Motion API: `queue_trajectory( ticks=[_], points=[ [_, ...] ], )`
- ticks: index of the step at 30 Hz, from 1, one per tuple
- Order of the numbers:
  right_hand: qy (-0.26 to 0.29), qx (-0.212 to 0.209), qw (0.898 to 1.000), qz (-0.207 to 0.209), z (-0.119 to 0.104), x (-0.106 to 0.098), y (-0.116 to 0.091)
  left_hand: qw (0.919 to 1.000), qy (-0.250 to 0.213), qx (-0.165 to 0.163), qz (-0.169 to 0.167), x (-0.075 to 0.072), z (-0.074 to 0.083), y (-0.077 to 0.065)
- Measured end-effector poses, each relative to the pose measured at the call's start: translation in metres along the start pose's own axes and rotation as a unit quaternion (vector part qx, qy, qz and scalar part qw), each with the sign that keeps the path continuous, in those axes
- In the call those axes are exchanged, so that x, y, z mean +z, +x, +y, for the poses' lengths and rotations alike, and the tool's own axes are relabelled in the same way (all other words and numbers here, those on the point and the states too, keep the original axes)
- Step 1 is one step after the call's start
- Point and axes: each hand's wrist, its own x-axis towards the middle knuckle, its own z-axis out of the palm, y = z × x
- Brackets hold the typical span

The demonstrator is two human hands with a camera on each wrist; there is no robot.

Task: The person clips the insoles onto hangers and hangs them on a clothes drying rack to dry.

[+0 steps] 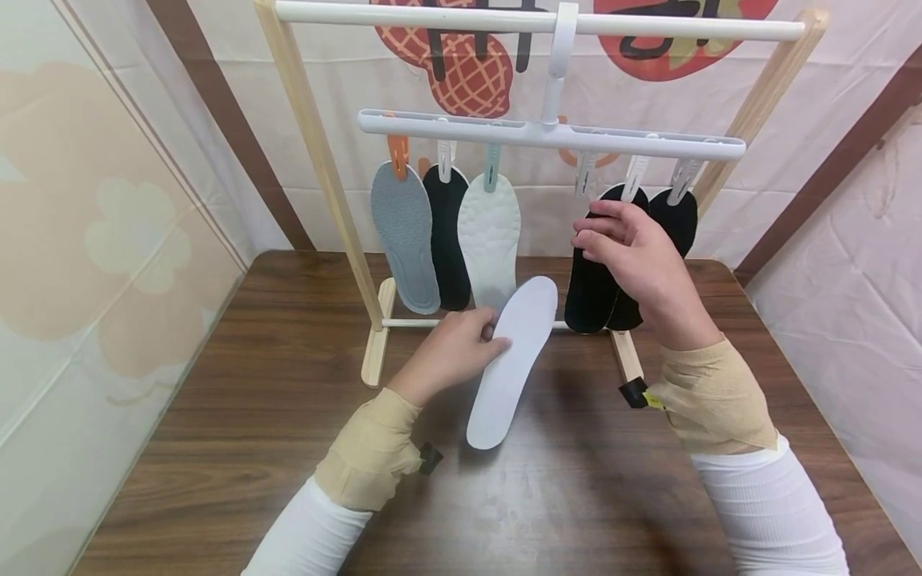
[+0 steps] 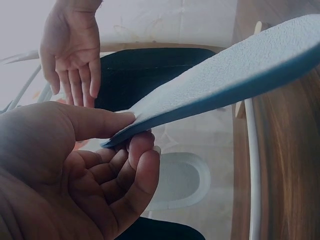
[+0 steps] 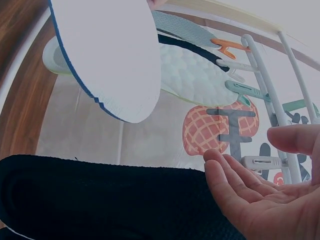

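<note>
My left hand (image 1: 461, 348) pinches a white insole (image 1: 513, 364) with a blue edge, thumb on its white face. The insole is tilted, held above the table in front of the hanger. In the left wrist view, its blue edge lies between thumb and curled fingers. My right hand (image 1: 637, 256) is raised in front of the hanging black insoles (image 1: 591, 280), fingers loosely extended and holding nothing. Close by its fingertips hangs a light clip (image 1: 585, 174) with nothing in it; in the right wrist view, that clip (image 3: 262, 162) shows just beyond the fingers.
A white clip hanger (image 1: 468, 126) hangs from a wooden rack (image 1: 317, 160). To the left, an orange clip (image 1: 398, 152) holds a grey insole (image 1: 406, 240), a white clip a black insole (image 1: 448, 240), a teal clip (image 1: 492, 164) a white bumpy insole (image 1: 490, 228). The rack stands on a brown table (image 1: 274, 400).
</note>
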Motion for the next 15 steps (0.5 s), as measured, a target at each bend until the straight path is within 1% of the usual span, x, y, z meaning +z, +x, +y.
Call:
queue_trajectory(
  ticks=[4,11,15],
  points=[
    [0.001,0.0,1.0,0.01,-0.0005,0.0003,0.0023,1.0,0.001,-0.003,-0.001,-0.002,0.0012,0.0011],
    [-0.011,0.006,1.0,-0.004,-0.0043,-0.0011,0.005,1.0,0.003,-0.004,0.0,-0.0043,0.0031,0.0043],
    [-0.019,0.012,1.0,-0.001,-0.0065,-0.0011,0.006,1.0,0.002,-0.001,0.005,-0.0061,0.0053,0.0056]
  ],
)
